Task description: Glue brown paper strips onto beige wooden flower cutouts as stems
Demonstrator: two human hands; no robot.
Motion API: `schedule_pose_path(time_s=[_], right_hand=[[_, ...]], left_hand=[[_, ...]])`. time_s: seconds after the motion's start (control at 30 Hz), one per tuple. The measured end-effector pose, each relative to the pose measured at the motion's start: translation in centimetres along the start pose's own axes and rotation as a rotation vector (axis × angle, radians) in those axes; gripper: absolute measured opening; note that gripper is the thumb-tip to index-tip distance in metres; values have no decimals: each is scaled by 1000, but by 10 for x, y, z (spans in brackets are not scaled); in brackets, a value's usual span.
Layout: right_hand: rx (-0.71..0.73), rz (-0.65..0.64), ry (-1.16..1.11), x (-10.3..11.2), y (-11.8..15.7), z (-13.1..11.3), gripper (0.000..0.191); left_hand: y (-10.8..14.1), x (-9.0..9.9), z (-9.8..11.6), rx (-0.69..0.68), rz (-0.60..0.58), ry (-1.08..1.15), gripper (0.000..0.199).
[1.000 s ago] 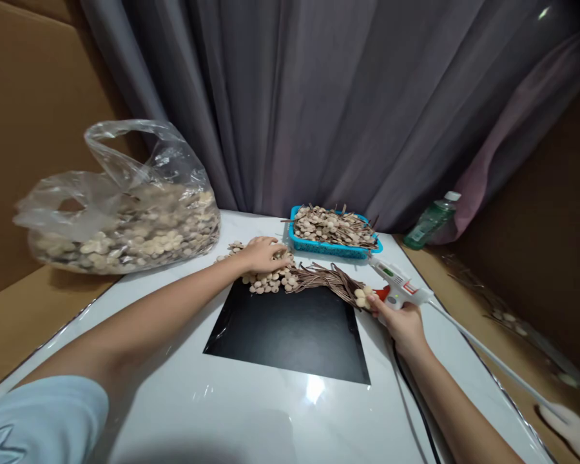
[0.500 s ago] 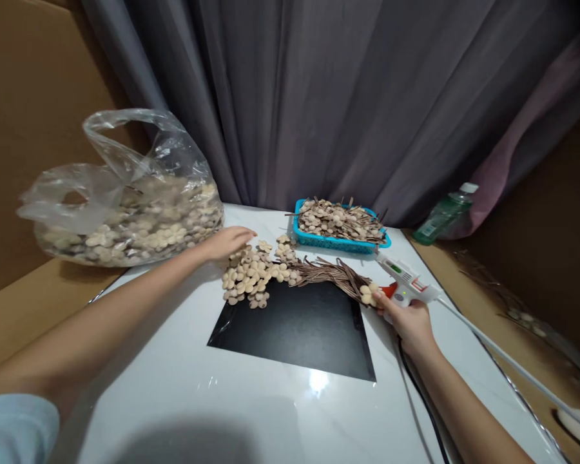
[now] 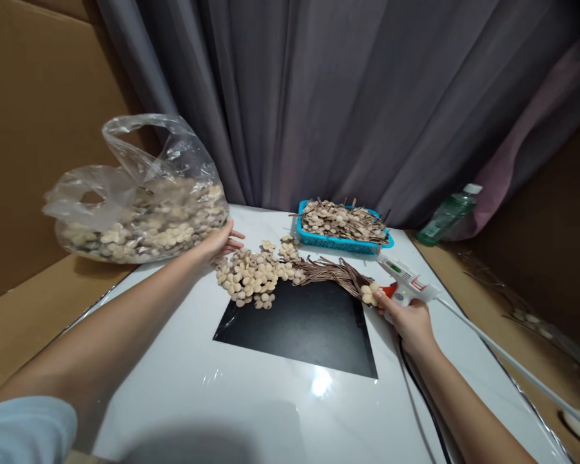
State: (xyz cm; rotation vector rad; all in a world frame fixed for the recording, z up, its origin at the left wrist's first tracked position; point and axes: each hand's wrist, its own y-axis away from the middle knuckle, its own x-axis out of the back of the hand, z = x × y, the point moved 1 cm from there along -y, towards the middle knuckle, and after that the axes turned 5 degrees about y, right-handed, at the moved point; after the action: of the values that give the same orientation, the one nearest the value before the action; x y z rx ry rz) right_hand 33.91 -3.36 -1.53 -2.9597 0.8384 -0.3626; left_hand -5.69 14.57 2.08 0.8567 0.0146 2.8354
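My left hand [image 3: 222,241] has its fingers apart and holds nothing, just behind a pile of beige flower pieces [image 3: 251,274] and beside the clear plastic bag [image 3: 149,219] full of such pieces. My right hand [image 3: 408,319] grips a white glue gun [image 3: 406,283] with an orange trigger, and a beige flower piece [image 3: 369,294] is pinched at its fingertips. Between my hands, a bundle of brown stems [image 3: 333,274] lies across the back edge of a black sheet [image 3: 302,328].
A blue basket [image 3: 338,243] of flower pieces and stems stands at the table's back. A green bottle [image 3: 447,216] is at the right. The glue gun's cord [image 3: 502,361] runs right, over the white table [image 3: 212,406]. A grey curtain hangs behind.
My left hand has moved left and its fingers have spread. The flower pile reaches a little further left. My right hand still holds the glue gun and flower piece. The view has shifted slightly.
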Motion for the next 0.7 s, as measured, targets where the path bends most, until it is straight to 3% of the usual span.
schedule_pose_path(time_s=[0.13, 0.2, 0.3, 0.4, 0.53, 0.7], right_hand=[[-3, -2, 2, -2, -1, 1, 38], [-3, -1, 1, -2, -1, 1, 38], [-8, 2, 1, -2, -1, 0, 40], [-17, 4, -1, -2, -1, 1, 41], [-14, -2, -1, -1, -3, 3, 41], [-25, -13, -12, -2, -4, 5, 38]], left_hand=[[-21, -15, 27, -110, -9, -156, 63], [-31, -36, 46, -236, -103, -238, 37], [-42, -71, 72, -416, -287, -360, 29], [-50, -93, 85, -505, -411, -472, 29], [-60, -98, 85, -533, -498, -584, 29], [-60, -80, 70, -506, -548, -673, 29]])
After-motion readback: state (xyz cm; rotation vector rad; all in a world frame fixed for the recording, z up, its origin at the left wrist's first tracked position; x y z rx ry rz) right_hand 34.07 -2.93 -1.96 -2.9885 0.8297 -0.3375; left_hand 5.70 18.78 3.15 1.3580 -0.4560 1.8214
